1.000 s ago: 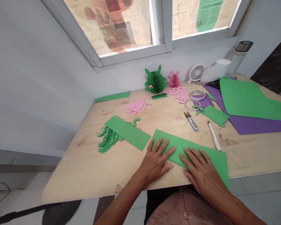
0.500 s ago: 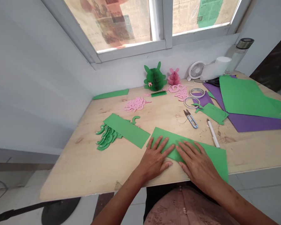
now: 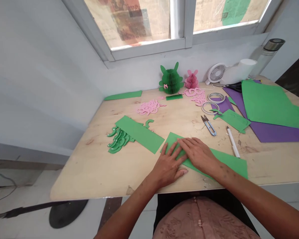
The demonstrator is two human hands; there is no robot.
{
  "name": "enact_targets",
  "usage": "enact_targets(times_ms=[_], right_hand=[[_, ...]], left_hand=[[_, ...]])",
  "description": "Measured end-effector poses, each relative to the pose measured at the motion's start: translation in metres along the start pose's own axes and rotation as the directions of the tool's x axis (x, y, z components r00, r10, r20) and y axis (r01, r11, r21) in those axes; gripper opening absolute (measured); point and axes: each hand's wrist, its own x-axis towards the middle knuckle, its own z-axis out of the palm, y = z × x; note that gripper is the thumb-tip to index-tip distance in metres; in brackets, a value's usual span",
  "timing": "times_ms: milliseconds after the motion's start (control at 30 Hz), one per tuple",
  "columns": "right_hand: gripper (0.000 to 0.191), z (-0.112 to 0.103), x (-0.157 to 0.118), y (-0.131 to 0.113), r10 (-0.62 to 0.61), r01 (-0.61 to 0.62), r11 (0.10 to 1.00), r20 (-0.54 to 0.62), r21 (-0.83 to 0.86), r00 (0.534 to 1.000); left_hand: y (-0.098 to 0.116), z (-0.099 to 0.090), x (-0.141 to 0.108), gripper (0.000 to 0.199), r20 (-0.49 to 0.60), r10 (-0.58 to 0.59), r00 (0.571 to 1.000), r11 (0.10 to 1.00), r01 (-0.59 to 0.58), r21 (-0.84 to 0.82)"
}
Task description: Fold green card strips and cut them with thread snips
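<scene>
Our left hand (image 3: 167, 165) and right hand (image 3: 198, 153) lie flat, gripping nothing, on the green sheet (image 3: 230, 161) near the front of the counter (image 3: 97, 176). If our pressing is uneven, the sheet may slide or crease.

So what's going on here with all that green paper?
A person's left grip and right grip rest close together on a green sheet on the table. Another green strip lies to its left, partly over a pile of curved green cutouts. The snips and white pen lie loose beyond the sheet, and a green paper figure stands at the back.
</scene>
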Motion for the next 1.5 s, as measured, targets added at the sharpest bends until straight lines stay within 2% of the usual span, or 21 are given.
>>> enact_targets(times_ms=[333,733,867,1033,1200,1300,1500], right_hand=[[0.046,0.008,-0.003,0.000,0.013,-0.015,1.000,-0.085,-0.024,0.996],[0.048,0.009,-0.003,-0.003,0.022,-0.025,0.999,-0.056,-0.043,0.998],[0.048,0.010,-0.004,-0.003,0.024,-0.027,0.999,-0.060,-0.045,0.998],[0.047,0.011,-0.005,-0.003,0.018,-0.021,0.999,-0.066,-0.044,0.998],[0.050,0.013,-0.006,-0.004,0.020,-0.024,0.999,-0.080,-0.040,0.997],[0.049,0.014,-0.006,-0.004,0.022,-0.026,0.999,-0.089,-0.043,0.996],[0.045,0.013,-0.005,-0.005,0.028,-0.033,0.998,-0.099,-0.055,0.995]], left_hand=[[0.002,0.000,-0.002,0.058,-0.004,-0.019,1.000,1.000,0.019,0.010],[0.005,0.007,-0.037,0.066,-0.094,-0.156,0.983,0.975,0.169,0.148],[0.008,0.010,-0.044,0.069,-0.123,-0.233,0.965,0.957,0.250,0.149],[0.012,0.014,-0.052,0.067,-0.144,-0.359,0.922,0.915,0.378,0.140],[0.014,0.016,-0.054,0.068,-0.173,-0.407,0.897,0.895,0.430,0.123],[0.016,0.015,-0.052,0.066,-0.186,-0.402,0.897,0.895,0.427,0.126],[0.020,0.011,-0.048,0.064,-0.144,-0.332,0.932,0.928,0.350,0.126]])
